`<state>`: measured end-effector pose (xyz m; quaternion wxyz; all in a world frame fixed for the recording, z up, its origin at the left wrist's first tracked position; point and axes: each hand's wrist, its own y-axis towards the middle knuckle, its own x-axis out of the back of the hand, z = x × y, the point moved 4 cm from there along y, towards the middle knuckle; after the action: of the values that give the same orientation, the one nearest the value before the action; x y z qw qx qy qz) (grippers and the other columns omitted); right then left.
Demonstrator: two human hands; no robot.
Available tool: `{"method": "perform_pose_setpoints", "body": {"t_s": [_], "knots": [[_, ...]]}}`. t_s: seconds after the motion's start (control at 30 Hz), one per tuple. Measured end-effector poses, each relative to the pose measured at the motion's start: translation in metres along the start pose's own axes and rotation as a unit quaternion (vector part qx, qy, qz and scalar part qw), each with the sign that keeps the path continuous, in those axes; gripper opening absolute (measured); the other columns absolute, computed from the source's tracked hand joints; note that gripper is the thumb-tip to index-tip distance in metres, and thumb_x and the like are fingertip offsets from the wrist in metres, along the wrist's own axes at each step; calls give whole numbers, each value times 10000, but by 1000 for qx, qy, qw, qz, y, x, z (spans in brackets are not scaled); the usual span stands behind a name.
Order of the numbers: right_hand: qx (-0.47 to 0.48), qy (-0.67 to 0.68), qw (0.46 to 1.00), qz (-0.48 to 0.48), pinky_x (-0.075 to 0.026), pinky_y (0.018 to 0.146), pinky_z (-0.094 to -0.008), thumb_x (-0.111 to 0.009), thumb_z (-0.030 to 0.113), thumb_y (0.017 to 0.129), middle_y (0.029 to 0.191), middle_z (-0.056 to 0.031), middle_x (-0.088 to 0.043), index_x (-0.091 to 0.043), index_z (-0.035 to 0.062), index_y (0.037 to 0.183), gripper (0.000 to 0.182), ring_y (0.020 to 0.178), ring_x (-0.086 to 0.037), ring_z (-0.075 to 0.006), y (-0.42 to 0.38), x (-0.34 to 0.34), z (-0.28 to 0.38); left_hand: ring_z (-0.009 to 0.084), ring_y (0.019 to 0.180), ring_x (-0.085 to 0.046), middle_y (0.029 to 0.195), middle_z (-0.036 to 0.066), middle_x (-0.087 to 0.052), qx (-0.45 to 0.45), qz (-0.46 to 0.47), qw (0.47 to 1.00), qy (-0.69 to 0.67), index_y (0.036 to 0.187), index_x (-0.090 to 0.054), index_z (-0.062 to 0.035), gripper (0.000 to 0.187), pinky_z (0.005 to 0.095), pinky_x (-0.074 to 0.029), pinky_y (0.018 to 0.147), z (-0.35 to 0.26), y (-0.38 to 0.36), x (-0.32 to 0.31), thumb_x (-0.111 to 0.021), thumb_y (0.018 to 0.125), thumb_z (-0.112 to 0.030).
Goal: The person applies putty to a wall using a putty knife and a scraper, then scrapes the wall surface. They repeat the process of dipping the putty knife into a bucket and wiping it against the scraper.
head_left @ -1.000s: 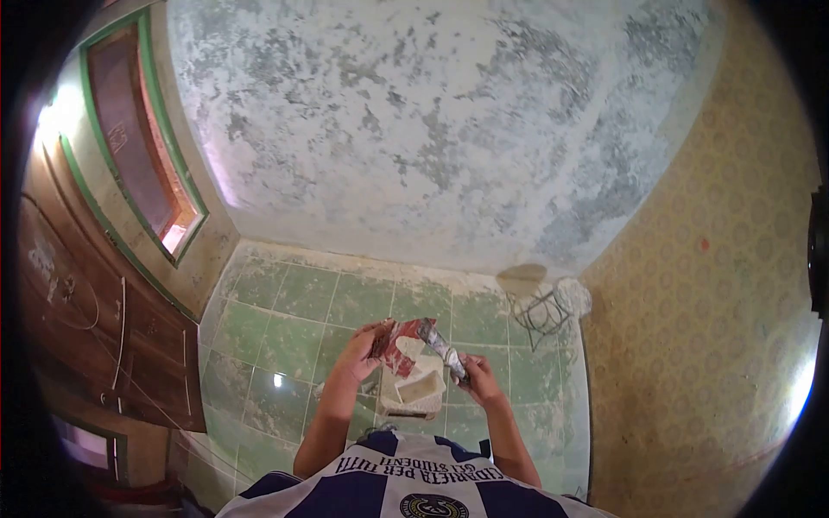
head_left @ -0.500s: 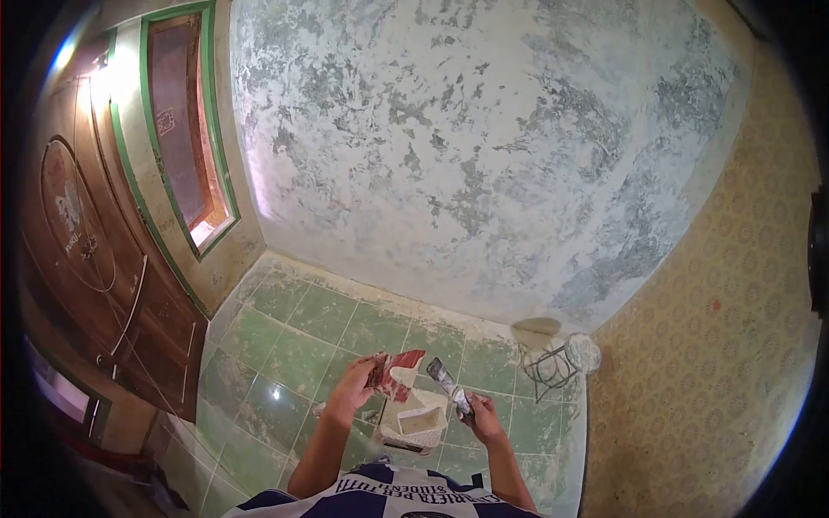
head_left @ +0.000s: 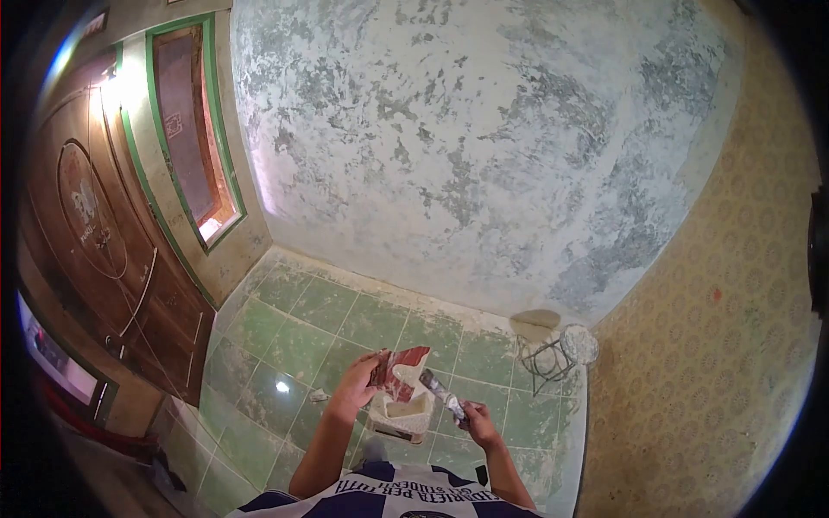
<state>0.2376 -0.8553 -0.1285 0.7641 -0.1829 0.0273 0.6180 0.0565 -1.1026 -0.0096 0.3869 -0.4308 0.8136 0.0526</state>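
My left hand (head_left: 352,387) grips a red flat spreader (head_left: 411,356), with a patch of white putty (head_left: 408,375) on its face. Wrapped round the handle of a putty knife (head_left: 444,395) are the fingers of my right hand (head_left: 480,426). The knife's blade points up and left, its tip close to the spreader's right edge. Below both hands, a putty-smeared white container (head_left: 402,424) stands on the floor, its back part hidden behind the spreader.
Ahead rises a wall (head_left: 449,147) with patchy white and grey coating. A wire stand (head_left: 546,361) with a round whitish top sits in the right corner. Smears mark the green floor tiles (head_left: 319,306). A brown door (head_left: 112,233) and green-framed window (head_left: 194,129) are left.
The putty knife has shifted slightly down and left, its tip nearer the spreader. The view has moved a little, and the container appears farther left.
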Motion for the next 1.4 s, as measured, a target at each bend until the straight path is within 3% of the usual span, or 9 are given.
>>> {"method": "perform_pose_setpoints", "body": {"t_s": [0.17, 0.23, 0.47, 0.53, 0.57, 0.73, 0.87, 0.93, 1.4], "knots": [[-9, 52, 997, -61, -364, 521, -258, -577, 322, 1011, 724, -6, -599, -674, 72, 887, 295, 603, -518, -98, -55, 42, 14, 150, 777, -719, 970, 44, -738, -97, -62, 983, 143, 1135, -678, -40, 235, 318, -570, 624, 41, -4, -20, -577, 1003, -207], [32, 100, 992, -66, -374, 524, -267, -570, 315, 1013, 724, -13, -598, -667, 67, 911, 285, 611, -535, -107, -71, 48, 37, 179, 1122, -644, 1242, 112, -651, 41, 4, 999, -35, 1289, -584, 46, 406, 302, -514, 948, 64, -7, -28, -580, 884, 27], [57, 43, 997, -18, -329, 488, -249, -529, 331, 1033, 646, 9, -567, -658, 78, 785, 377, 544, -458, -69, -100, 54, 93, 174, 1185, -601, 1305, 125, -613, 19, -35, 988, 149, 1328, -543, 66, 516, 295, -472, 1014, 116, -30, -88, -621, 819, 97], [56, 59, 997, -20, -331, 487, -249, -533, 330, 1032, 640, 8, -571, -660, 75, 780, 380, 538, -462, -69, -100, 63, 78, 233, 1204, -609, 1347, 138, -595, -263, 109, 797, 533, 1346, -556, 24, 525, 357, -482, 1024, 128, -27, -83, -612, 825, -5], [58, 66, 996, -19, -333, 486, -249, -538, 328, 1031, 634, 7, -576, -662, 71, 775, 383, 532, -466, -69, -100, 67, 72, 233, 1204, -609, 1347, 138, -595, -259, 111, 796, 536, 1346, -556, 24, 525, 357, -482, 1024, 135, -26, -79, -612, 825, -5], [51, 18, 997, -45, -319, 459, -246, -560, 321, 1011, 646, 1, -580, -665, 51, 858, 328, 514, -460, -73, -127, 111, 53, 269, 1278, -547, 1371, 177, -567, -73, 48, 983, 163, 1380, -517, 54, 666, 333, -402, 1093, 144, -19, -80, -601, 720, 85], [64, 36, 995, -66, -314, 454, -248, -544, 322, 1007, 652, -1, -568, -641, 55, 868, 316, 515, -461, -77, -147, 116, 65, 207, 1202, -600, 1336, 131, -603, -218, 82, 855, 463, 1332, -570, 27, 515, 319, -461, 1027, 135, -37, -104, -601, 818, 31], [83, 57, 993, -61, -319, 457, -245, -552, 336, 1001, 663, -6, -561, -616, 66, 887, 300, 518, -470, -85, -154, 113, 78, 152, 1126, -638, 1273, 87, -647, -46, -13, 982, 183, 1278, -616, -14, 349, 317, -512, 940, 144, -38, -114, -588, 936, -78], [53, -26, 993, -97, -334, 463, -224, -582, 341, 1012, 684, 8, -580, -607, 86, 897, 281, 533, -495, -69, -172, 129, 54, 219, 1085, -666, 1214, 116, -674, 64, 22, 998, -6, 1267, -591, 35, 323, 350, -546, 931, 168, -12, -132, -491, 1008, -129]]}}
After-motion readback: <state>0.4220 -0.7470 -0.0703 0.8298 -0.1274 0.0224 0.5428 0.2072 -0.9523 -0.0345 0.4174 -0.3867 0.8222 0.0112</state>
